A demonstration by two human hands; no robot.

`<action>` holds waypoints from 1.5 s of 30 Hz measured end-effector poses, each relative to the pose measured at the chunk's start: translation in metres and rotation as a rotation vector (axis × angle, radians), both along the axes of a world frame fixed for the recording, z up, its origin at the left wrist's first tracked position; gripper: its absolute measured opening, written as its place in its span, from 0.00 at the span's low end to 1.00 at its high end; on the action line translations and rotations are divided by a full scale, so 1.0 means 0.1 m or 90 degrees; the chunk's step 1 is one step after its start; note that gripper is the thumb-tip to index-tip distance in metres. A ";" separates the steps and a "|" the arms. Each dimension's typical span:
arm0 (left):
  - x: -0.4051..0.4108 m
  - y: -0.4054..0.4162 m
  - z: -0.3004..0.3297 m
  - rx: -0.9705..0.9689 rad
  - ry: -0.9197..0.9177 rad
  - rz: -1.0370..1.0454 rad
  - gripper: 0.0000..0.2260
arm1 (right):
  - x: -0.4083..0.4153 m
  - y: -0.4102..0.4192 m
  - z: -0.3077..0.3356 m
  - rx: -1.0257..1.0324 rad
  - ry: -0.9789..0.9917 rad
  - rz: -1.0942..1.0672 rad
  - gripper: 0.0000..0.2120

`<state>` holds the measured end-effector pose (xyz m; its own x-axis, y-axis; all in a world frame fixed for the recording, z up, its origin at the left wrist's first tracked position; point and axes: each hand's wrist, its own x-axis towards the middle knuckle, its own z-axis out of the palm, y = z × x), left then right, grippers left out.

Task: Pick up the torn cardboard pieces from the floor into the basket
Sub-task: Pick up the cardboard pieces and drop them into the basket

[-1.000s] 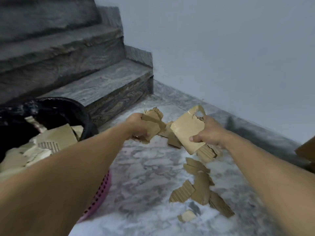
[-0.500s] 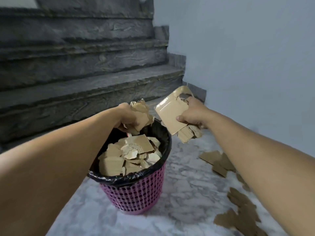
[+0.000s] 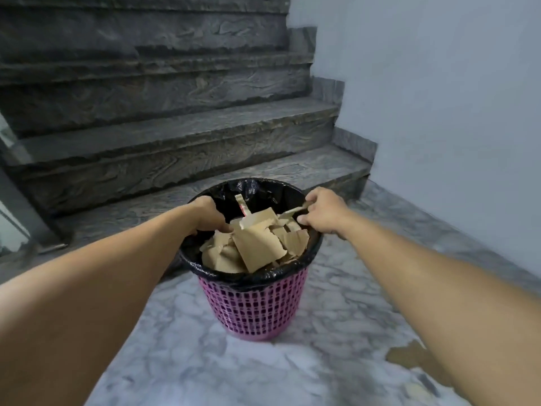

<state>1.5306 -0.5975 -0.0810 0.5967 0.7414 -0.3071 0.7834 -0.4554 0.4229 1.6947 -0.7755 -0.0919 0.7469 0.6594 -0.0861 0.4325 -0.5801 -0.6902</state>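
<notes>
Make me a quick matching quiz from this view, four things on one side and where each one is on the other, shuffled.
1. basket
2. left hand
3. right hand
4. loose cardboard scrap

A. on the floor, lower right, beside the right forearm
B. at the basket's right rim, pinching a cardboard strip
C. on the marble floor below the stairs
D. at the basket's left rim, fingers on the cardboard pile

Pairs: 1-C, 2-D, 3-B, 4-A

Dim, cool, even light; source not visible. Soft shadow beside basket (image 3: 254,306). Wide-angle bending at edges. Forearms and lower floor (image 3: 336,361) soft, smeared; no glare.
</notes>
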 end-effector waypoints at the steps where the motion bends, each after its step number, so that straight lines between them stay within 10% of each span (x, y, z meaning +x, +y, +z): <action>1: 0.03 -0.08 0.04 0.023 -0.011 -0.013 0.24 | 0.02 -0.12 0.05 0.016 0.014 -0.019 0.22; 9: 0.39 -1.10 0.26 0.002 -0.174 -0.132 0.12 | 0.12 -1.42 0.21 0.057 0.080 -0.108 0.06; 17: 0.67 -2.13 -0.05 -0.042 -0.070 -0.294 0.11 | 0.14 -2.63 -0.15 -0.008 0.113 -0.227 0.07; 29: 1.61 -2.98 -1.80 -0.057 0.113 -0.499 0.35 | 0.40 -3.41 -1.54 -0.227 0.235 -0.368 0.08; 35: 1.84 -3.28 -2.70 0.010 0.179 -0.631 0.53 | 0.58 -3.39 -2.26 -0.297 0.292 -0.468 0.14; 38: 1.91 -3.35 -3.04 0.073 0.192 -0.660 0.56 | 0.70 -3.20 -2.55 -0.283 0.325 -0.555 0.33; 45: 2.18 -3.21 -3.36 0.036 0.080 -0.612 0.36 | 0.92 -2.79 -2.94 -0.362 0.236 -0.606 0.49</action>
<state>1.7486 -0.9190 -0.4167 0.9208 -0.0304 -0.3889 0.1037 -0.9420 0.3192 1.7863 -1.0550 -0.3857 0.7856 -0.3564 -0.5057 -0.5168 -0.8274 -0.2197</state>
